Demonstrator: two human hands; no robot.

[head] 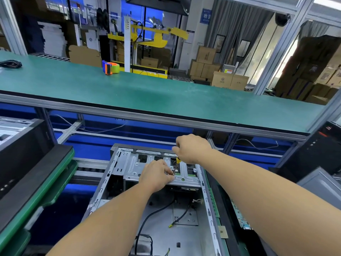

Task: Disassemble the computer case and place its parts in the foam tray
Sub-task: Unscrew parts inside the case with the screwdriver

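head view, workstation below a green-topped shelf (147,93). computer case (156,200): lies on its side with the side panel off, open toward the camera, centre bottom of frame. contents: bare metal floor with black cables (156,213) trailing across it; a yellow-tipped connector (170,225) at one cable end; a silver drive cage (132,167) spanning the far end. right hand (191,148): clenched round the top of a screwdriver (177,164) with a yellow collar, shaft angled down onto the cage. left hand (156,174): fingers curled at the screwdriver tip, resting on the cage; whether they pinch the shaft or a screw cannot be told. near end of the case cut off by the frame's lower edge. left of case: a dark panel (27,163) on green trays (46,187), partly out of frame. right of case: a black tower (317,152) and a circuit board edge (239,217), both partly hidden behind the right forearm. on the shelf: an orange and blue tape dispenser (110,68), a black cable bundle (11,63) at the far left. cardboard boxes (228,80) beyond.
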